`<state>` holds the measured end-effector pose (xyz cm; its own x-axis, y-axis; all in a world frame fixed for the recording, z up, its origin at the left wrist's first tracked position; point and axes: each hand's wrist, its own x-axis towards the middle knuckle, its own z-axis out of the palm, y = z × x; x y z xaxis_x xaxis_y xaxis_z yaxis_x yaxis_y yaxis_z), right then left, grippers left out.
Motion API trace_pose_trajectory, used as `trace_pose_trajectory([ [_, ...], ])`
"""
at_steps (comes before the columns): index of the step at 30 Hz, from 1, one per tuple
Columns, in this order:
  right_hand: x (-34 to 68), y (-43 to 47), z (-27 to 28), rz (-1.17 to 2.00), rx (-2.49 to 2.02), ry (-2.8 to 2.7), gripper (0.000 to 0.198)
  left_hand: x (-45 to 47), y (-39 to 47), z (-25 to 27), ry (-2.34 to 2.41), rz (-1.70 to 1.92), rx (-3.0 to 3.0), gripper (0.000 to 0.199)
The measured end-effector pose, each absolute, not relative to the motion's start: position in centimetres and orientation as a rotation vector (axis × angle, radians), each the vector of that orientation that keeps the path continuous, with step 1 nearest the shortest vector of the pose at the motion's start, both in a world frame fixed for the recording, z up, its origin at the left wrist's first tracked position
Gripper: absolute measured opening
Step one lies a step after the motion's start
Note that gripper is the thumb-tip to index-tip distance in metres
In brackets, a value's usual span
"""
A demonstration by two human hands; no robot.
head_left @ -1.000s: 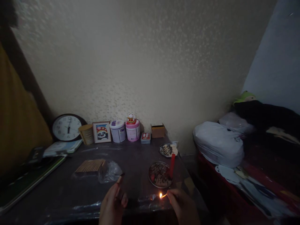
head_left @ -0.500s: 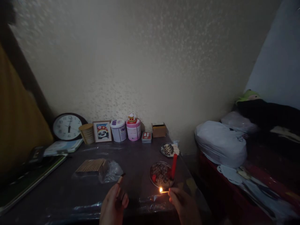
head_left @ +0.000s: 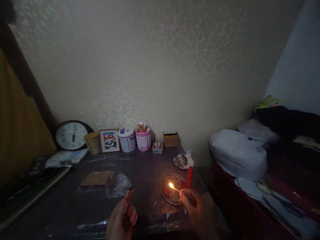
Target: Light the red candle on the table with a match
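My right hand (head_left: pixel 191 201) pinches a burning match (head_left: pixel 176 189), its flame over a round metal plate (head_left: pixel 163 195). On that plate lies brownish, dark-specked material, partly behind the hand. A red candle (head_left: pixel 190 176) stands upright at the plate's right side, just above my fingers; its lower end is hidden. My left hand (head_left: pixel 122 215), at the table's front, is closed around a small tan piece with a dark end (head_left: pixel 129 191). Its kind is unclear. Behind the first plate, a second plate (head_left: pixel 175 164) bears many matchsticks (head_left: pixel 185 161), several of them blackened.
A plastic-wrapped pack of brown strips (head_left: pixel 97 179) lies left on the dark table (head_left: pixel 147 173). Along the wall stand a clock (head_left: pixel 72 136), framed panda picture (head_left: pixel 110 140), two tubs (head_left: pixel 127 140), tin (head_left: pixel 157 147) and cardboard box (head_left: pixel 171 139). White bags (head_left: pixel 238 153) sit right.
My right hand has moved up and farther over the plate with the burning match, and the match now tilts upward toward its flame. The left hand stays nearly still.
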<state>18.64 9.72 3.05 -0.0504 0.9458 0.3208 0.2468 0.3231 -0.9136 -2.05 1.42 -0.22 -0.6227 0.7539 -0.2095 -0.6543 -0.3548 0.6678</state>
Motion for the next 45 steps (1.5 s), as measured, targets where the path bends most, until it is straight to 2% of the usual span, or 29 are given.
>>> trace_pose_trajectory([
  [4, 18.0, 10.6, 2.9, 0.92, -1.18, -1.435, 0.018, -2.5, 1.5, -0.5, 0.912, 2.019, 0.199, 0.046],
  [8, 18.4, 11.1, 1.4, 0.913, -1.237, -1.445, 0.019, -2.7, 1.6, -0.8, 0.874, 2.006, 0.139, 0.031],
  [11, 18.6, 11.6, 0.7, 0.924, -1.246, -1.509, 0.019, -2.6, 1.7, -0.9, 0.871, 1.997, 0.083, 0.041],
  [20, 17.2, 12.5, -0.8, 0.887, -1.212, -1.574, 0.02, -2.9, 1.4, -1.5, 0.89, 1.948, 0.145, 0.03],
  [31, 15.9, 12.7, -2.1, 0.818, -1.193, -1.572, 0.022, -3.1, 1.4, -1.5, 0.872, 1.92, 0.148, 0.037],
  [40, 15.7, 12.9, -2.4, 0.835, -1.206, -1.58, 0.021, -3.2, 1.5, -1.5, 0.857, 1.937, 0.135, 0.031],
  [45, 15.6, 12.7, -2.1, 0.828, -1.215, -1.575, 0.021, -3.4, 1.5, -1.6, 0.87, 1.898, 0.135, 0.043],
])
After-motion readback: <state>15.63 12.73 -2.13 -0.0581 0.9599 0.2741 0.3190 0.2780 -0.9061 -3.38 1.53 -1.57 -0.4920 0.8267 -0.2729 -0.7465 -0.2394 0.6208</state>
